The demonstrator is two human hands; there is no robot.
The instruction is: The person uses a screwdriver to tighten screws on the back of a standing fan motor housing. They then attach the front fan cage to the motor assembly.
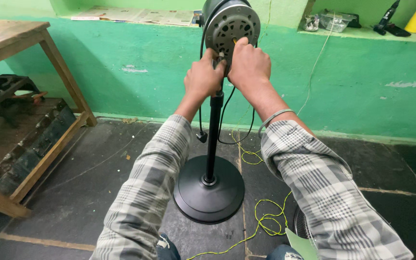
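A grey fan motor (pixel 231 23) sits bare at the top of a black pole (pixel 214 139) that rises from a round black base (pixel 209 190). My left hand (pixel 203 77) grips the neck just under the motor, fingers closed around it. My right hand (pixel 249 65) presses against the lower face of the motor, fingers curled on something small that I cannot make out. A black cable (pixel 227 135) hangs down beside the pole. Both my sleeves are grey plaid, and a thin bangle (pixel 273 117) rings my right wrist.
A wooden table (pixel 10 38) with a low shelf of dark metal parts (pixel 25 154) stands at the left. Yellow wire (pixel 266 219) trails over the dark stone floor. A green wall ledge (pixel 362 32) carries papers (pixel 136 15), a plastic bag and bottles. A wire fan grille (pixel 300 224) lies lower right.
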